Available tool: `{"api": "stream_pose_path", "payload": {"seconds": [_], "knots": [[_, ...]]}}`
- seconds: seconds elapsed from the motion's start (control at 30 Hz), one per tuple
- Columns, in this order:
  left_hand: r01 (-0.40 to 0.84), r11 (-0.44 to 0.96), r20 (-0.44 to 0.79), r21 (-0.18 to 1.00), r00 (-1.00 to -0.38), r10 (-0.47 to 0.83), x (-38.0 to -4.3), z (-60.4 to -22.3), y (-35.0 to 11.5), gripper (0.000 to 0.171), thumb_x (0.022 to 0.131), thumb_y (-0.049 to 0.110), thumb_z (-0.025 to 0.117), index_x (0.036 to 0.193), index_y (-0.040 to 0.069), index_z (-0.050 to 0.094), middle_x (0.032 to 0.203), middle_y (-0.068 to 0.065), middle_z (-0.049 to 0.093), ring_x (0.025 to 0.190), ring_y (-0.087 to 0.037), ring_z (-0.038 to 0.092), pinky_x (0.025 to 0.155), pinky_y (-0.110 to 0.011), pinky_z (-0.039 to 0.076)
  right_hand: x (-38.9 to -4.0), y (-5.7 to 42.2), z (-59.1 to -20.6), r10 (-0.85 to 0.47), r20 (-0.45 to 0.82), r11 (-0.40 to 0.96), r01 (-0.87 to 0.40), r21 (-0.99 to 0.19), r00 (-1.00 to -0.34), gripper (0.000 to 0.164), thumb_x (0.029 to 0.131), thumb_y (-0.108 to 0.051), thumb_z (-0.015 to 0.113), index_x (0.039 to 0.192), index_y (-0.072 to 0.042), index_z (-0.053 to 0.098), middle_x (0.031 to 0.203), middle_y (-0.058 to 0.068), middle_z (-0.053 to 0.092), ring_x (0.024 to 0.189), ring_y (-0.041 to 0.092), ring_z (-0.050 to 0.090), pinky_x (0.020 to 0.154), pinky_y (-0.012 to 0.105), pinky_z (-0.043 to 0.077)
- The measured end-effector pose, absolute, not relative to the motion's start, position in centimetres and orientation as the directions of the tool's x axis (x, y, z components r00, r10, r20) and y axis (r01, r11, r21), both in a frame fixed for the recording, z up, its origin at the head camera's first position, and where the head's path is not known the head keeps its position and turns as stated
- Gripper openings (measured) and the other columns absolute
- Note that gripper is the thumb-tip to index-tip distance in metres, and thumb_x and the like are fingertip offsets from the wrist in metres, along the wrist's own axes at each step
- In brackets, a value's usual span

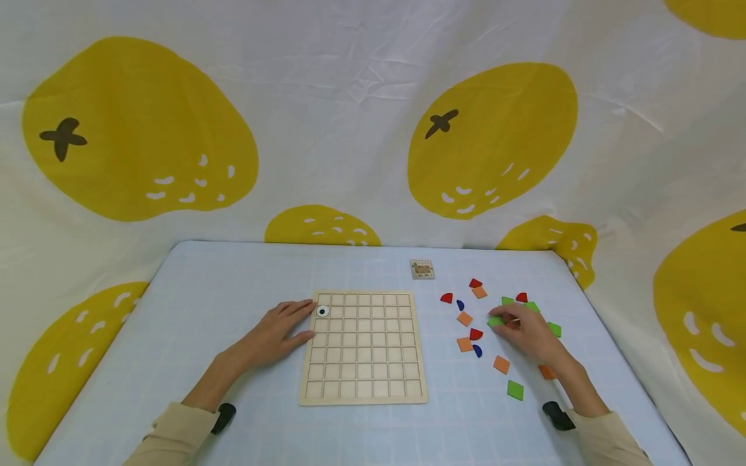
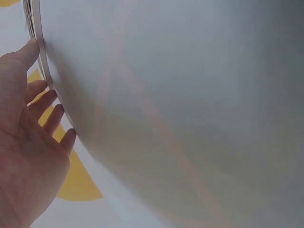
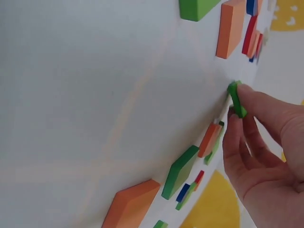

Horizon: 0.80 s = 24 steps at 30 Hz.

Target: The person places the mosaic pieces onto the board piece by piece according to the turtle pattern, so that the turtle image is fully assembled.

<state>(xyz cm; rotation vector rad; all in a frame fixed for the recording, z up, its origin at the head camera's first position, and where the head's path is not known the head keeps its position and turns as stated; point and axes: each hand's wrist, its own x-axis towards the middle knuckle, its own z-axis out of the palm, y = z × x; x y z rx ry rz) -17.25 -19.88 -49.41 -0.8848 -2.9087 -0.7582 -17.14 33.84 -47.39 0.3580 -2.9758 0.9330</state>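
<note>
A wooden grid board (image 1: 364,401) lies flat on the table, with a round white eye piece (image 1: 322,312) in a cell near its upper left corner. At the board's left edge rests my left hand (image 1: 282,333), fingers extended and fingertips right at the rim. My right hand (image 1: 529,331) pinches a small green piece (image 1: 495,321) between thumb and fingers, over the scattered pieces on the right. In the right wrist view this green piece (image 3: 236,99) shows nearly edge-on, its lower tip close to the tabletop.
Orange squares (image 1: 501,364), green squares (image 1: 515,389), red quarter-circle pieces (image 1: 446,298) and blue half-round pieces (image 1: 478,351) lie scattered right of the board. A small printed card (image 1: 422,269) is behind the board. A fruit-patterned cloth (image 1: 332,129) hangs beyond the table (image 1: 245,272).
</note>
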Motion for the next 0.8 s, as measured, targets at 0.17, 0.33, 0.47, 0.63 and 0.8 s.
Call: {"api": "stream_pose_path", "payload": {"seconds": [0.17,0.33,0.47,0.63,0.8], "knots": [[0.530,0.721,0.153,0.447,-0.839,0.523,-17.1,-49.0,-19.7,0.062,0.102,0.030,0.067,0.153,0.001,0.046,0.155,-0.017,0.047,0.137,-0.043,0.045,0.109,-0.064,0.036,-17.6,33.1,-46.9,-0.228,0.105,0.782,-0.246,-0.573,-0.968,0.021,0.092,-0.001,0.075,0.113,-0.004,0.074,0.109,0.010,0.072,0.099,0.028,0.067,0.086,0.029,0.058],[0.522,0.721,0.137,0.456,-0.841,0.523,-17.2,-48.9,-19.7,0.063,0.102,0.030,0.067,0.154,0.002,0.046,0.156,-0.017,0.047,0.139,-0.042,0.043,0.110,-0.065,0.035,-18.0,32.1,-46.4,-0.242,0.130,0.757,-0.271,-0.594,-0.961,0.022,0.093,-0.003,0.075,0.115,-0.003,0.073,0.111,0.011,0.073,0.100,0.030,0.068,0.085,0.017,0.054],[0.515,0.726,0.123,0.455,-0.844,0.522,-17.4,-49.2,-19.8,0.064,0.102,0.030,0.067,0.155,0.002,0.044,0.157,-0.017,0.045,0.140,-0.042,0.042,0.111,-0.064,0.034,-18.4,31.0,-46.1,-0.247,0.147,0.735,-0.284,-0.616,-0.958,0.023,0.093,-0.003,0.075,0.116,0.000,0.073,0.110,0.013,0.073,0.098,0.030,0.069,0.086,0.024,0.058],[0.506,0.735,0.102,0.452,-0.848,0.520,-17.5,-49.6,-19.9,0.065,0.103,0.033,0.065,0.156,0.005,0.043,0.159,-0.015,0.043,0.141,-0.041,0.041,0.113,-0.063,0.033,-19.2,29.3,-46.1,-0.244,0.133,0.715,-0.271,-0.645,-0.961,0.021,0.094,-0.004,0.074,0.114,-0.001,0.073,0.106,0.010,0.073,0.096,0.029,0.068,0.084,0.017,0.054],[0.504,0.731,0.105,0.459,-0.848,0.519,-17.5,-49.6,-19.8,0.064,0.103,0.033,0.065,0.156,0.004,0.044,0.158,-0.016,0.044,0.141,-0.042,0.041,0.112,-0.064,0.034,-19.9,27.6,-46.3,-0.239,0.114,0.694,-0.252,-0.674,-0.964,0.019,0.096,-0.009,0.074,0.114,-0.004,0.074,0.106,0.006,0.073,0.094,0.025,0.067,0.081,0.019,0.054]]}}
